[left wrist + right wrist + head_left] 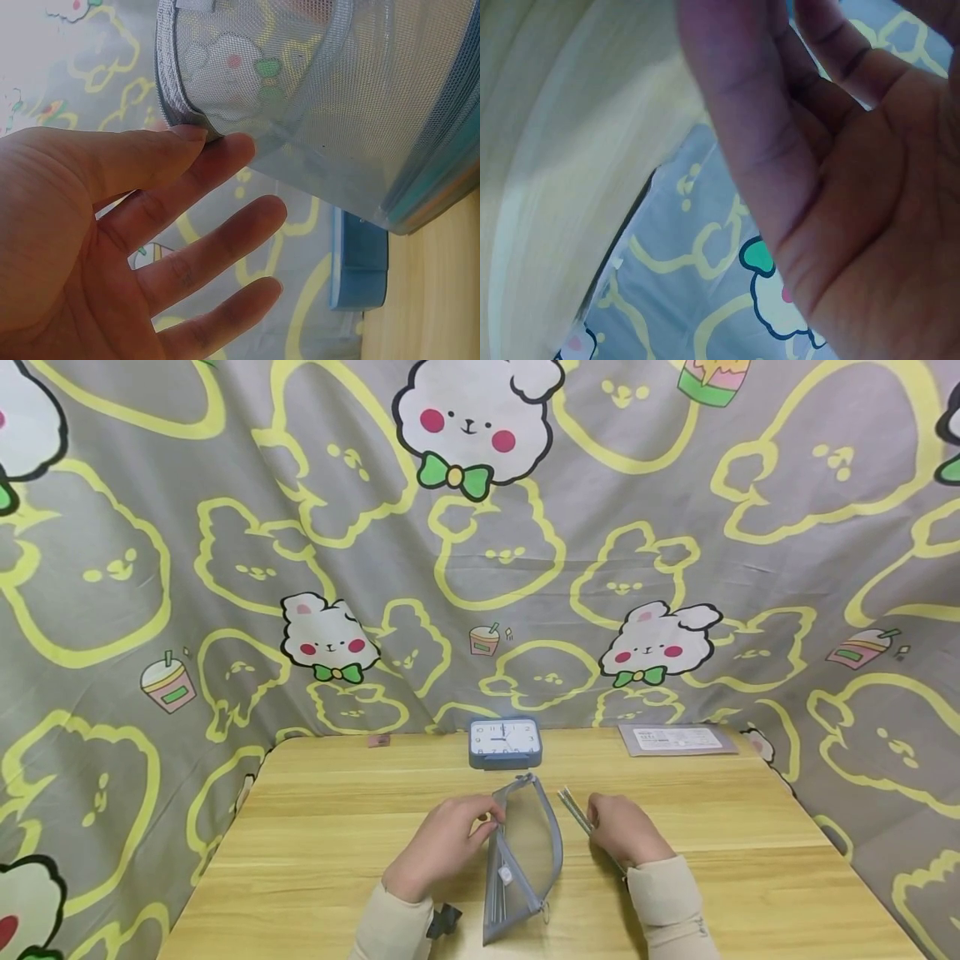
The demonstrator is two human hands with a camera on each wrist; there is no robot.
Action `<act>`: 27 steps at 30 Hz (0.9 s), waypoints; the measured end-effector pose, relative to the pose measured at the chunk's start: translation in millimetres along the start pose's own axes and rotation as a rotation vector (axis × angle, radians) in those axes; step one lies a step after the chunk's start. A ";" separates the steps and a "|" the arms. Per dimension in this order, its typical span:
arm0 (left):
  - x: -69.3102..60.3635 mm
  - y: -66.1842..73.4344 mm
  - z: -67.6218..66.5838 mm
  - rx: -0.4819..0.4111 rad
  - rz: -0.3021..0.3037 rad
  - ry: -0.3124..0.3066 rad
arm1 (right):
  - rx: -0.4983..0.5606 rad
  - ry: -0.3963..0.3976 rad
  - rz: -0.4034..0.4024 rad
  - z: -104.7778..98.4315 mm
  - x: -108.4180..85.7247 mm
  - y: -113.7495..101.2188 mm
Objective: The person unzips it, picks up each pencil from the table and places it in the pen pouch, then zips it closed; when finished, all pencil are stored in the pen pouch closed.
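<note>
A grey see-through mesh zipper pouch (525, 860) stands on the table with its zipped mouth spread. My left hand (448, 843) pinches the zipper edge between thumb and index finger; the other fingers are spread in the left wrist view, where the mesh (300, 90) fills the upper right. Thin long items show inside along the pouch's left side. To the right of the pouch, my right hand (626, 828) holds a few thin, greenish stick-like items (573, 810), whose exact kind is too small to tell. The right wrist view shows curled fingers (742, 112), hiding what they hold.
A blue desk clock (505, 742) stands behind the pouch. At the back right lies a flat grey packet with a white label (678, 740). A small pinkish piece (378, 740) lies at the back left. A black object (444, 921) is beside the left sleeve. Patterned cloth surrounds the wooden table (337, 827).
</note>
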State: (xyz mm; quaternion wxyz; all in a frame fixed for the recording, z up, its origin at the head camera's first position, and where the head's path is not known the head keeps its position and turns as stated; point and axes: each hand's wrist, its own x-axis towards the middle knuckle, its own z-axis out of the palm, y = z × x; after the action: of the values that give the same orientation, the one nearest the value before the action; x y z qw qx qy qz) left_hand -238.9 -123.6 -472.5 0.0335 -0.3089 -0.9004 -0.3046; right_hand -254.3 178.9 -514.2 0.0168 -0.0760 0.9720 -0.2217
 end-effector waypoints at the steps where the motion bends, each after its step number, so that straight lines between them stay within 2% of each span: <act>1: -0.1 0.1 -0.1 0.001 0.000 0.001 | 0.008 0.011 -0.002 -1.3 0.5 0.3; 6: 0.2 0.8 -0.3 0.005 0.002 0.004 | 0.057 0.081 0.001 -9.1 1.7 -0.2; 14: 0.2 0.5 -0.1 0.002 0.004 0.004 | 0.156 0.141 0.031 -23.8 0.9 -10.2; 18: 0.2 0.0 0.3 0.003 0.002 0.001 | 0.241 0.158 0.043 -31.4 -2.3 -19.4; 23: 0.5 -0.1 0.6 0.005 0.001 -0.001 | 0.358 0.121 0.045 -39.3 -8.9 -33.7; 27: 0.4 0.4 0.5 0.003 0.003 -0.001 | 0.427 0.025 -0.017 -42.1 -13.6 -43.7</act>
State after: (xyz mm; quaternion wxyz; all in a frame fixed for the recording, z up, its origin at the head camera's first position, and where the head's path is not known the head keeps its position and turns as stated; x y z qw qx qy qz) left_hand -238.9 -122.9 -472.6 0.0341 -0.3102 -0.9004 -0.3031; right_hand -237.5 160.2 -457.3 0.0185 -0.0760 0.9024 -0.4238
